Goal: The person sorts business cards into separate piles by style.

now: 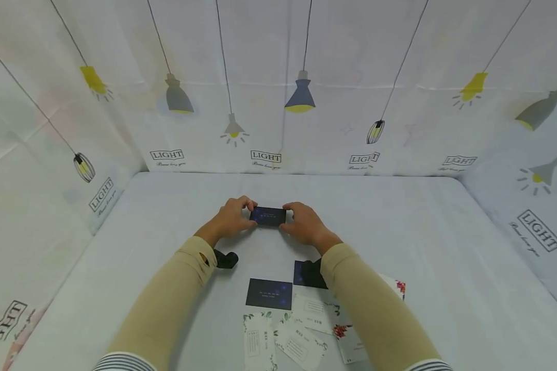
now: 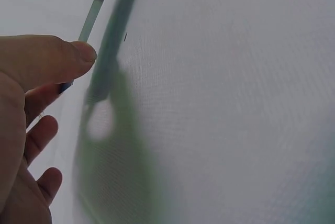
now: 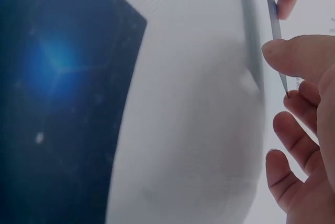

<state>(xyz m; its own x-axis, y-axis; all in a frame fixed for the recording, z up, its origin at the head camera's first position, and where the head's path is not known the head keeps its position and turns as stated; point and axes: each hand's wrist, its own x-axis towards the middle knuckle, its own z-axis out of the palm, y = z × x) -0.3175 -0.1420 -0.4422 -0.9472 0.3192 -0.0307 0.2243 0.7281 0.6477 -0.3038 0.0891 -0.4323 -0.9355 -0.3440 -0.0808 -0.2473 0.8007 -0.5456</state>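
A dark blue card (image 1: 268, 216) with small pale print is held between both hands near the middle of the table. My left hand (image 1: 232, 217) pinches its left end between thumb and fingers, while my right hand (image 1: 305, 222) pinches the right end. Seen edge-on in the left wrist view, the card (image 2: 92, 19) is a thin strip, with its shadow on the white cloth beside it. The right wrist view has the same thin card edge (image 3: 273, 17) between the right thumb and forefinger.
Closer to me lie a dark blue card (image 1: 269, 294) and another one (image 1: 301, 274) partly behind the right wrist. Several white cards with leaf borders (image 1: 260, 340) overlap below them. A white card with red flowers (image 1: 350, 344) is partly covered by the right sleeve. Lamp-printed cloth walls (image 1: 325, 139) surround the table.
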